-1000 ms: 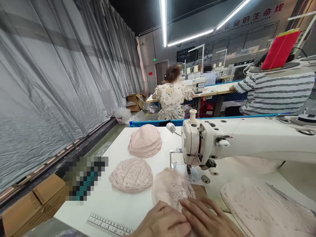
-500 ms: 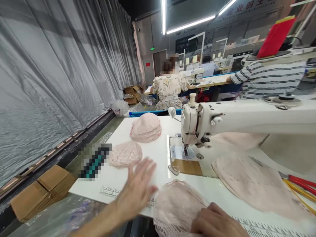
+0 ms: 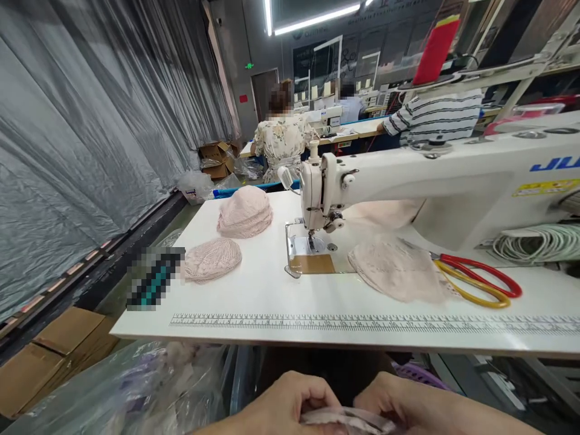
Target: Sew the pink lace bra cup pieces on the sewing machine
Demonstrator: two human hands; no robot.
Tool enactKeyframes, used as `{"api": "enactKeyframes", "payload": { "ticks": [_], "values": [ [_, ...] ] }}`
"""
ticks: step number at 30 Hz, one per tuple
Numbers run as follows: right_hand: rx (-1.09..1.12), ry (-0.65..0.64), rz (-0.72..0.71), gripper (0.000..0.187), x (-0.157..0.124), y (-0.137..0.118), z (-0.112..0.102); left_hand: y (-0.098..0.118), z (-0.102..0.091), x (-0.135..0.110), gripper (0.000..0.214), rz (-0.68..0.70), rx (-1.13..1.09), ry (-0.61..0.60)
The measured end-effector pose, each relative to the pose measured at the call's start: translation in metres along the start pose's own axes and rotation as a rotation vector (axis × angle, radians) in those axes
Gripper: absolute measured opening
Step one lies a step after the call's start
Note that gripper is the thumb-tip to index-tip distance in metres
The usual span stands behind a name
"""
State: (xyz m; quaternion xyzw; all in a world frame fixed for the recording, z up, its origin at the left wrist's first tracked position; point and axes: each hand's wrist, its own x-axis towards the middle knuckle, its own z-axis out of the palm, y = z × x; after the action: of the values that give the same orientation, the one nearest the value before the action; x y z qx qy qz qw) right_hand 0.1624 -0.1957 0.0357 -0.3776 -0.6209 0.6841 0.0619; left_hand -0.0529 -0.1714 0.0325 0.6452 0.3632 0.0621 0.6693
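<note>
Below the table's front edge, my left hand [image 3: 290, 402] and my right hand [image 3: 399, 402] are close together, fingers curled. Both grip a pale pink fabric piece [image 3: 347, 418], whose edge shows between them; most of it is hidden by the fingers or cut off by the view's bottom. Ahead stands a white sewing machine [image 3: 385, 175]. To its left lie a tall pile of pale pink lace pieces [image 3: 245, 211] and a lower pile of lace pieces [image 3: 214, 260]. More pale pink fabric [image 3: 396, 266] rests right of the needle, partly over scissors [image 3: 480, 278] with red and yellow handles.
A printed ruler [image 3: 317, 323] runs along the front of the white table [image 3: 254, 296]. Light green cord [image 3: 539, 243] is coiled at the right. Cardboard boxes [image 3: 58, 350] and plastic bags [image 3: 172, 393] stand low left. Co-workers sit at machines farther ahead.
My left hand has come back from near the lace piles to join my right. The lace piece at the front edge is off the tabletop, and both hands are lower. The view has shifted right.
</note>
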Motion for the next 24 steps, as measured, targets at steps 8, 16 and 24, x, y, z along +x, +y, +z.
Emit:
{"api": "enactKeyframes", "payload": {
  "ticks": [8,16,24],
  "values": [
    [0.007,0.053,0.030,0.014,0.005,0.019,0.017,-0.026,0.013,0.000,0.014,-0.066,-0.039,0.067],
    [-0.128,0.281,0.057,0.011,0.005,0.023,0.033,-0.034,0.013,-0.004,0.028,-0.086,-0.026,0.160],
    [0.031,0.240,0.006,0.017,0.009,0.016,0.019,-0.038,0.001,0.002,0.020,-0.059,-0.013,0.187]
  ]
}}
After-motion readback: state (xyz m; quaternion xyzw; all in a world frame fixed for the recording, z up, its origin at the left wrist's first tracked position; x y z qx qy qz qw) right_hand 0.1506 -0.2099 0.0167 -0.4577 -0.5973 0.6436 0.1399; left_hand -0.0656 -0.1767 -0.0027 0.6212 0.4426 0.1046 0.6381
